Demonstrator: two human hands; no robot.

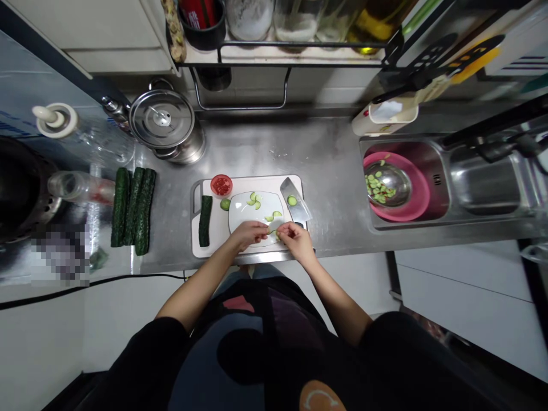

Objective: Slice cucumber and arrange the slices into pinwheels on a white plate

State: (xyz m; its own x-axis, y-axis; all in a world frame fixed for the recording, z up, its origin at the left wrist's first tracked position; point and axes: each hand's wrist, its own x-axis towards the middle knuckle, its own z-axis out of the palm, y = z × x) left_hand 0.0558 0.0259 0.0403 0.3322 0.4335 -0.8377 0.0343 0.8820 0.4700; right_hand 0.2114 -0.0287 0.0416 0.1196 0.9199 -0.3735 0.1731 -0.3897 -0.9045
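Note:
Over the front edge of a white plate (242,210), my left hand (250,234) and my right hand (295,237) meet, both pinching a thin green cucumber slice (272,231). Several pale cucumber slices (256,201) lie on the plate in small overlapping groups. The plate rests on a white cutting board (218,242). A cleaver (296,197) lies on the board's right side with one cucumber slice (291,200) on its blade. To the left are a piece of cucumber (205,221), a cucumber end (225,204) and a small dish of chopped red food (221,185).
Three whole cucumbers (133,211) lie left of the board, near a lidded steel pot (165,123). At right, a pink basin (422,197) in the sink (440,171) holds a metal bowl (402,182) with vegetable pieces. A jar rack (299,57) overhangs the counter's back.

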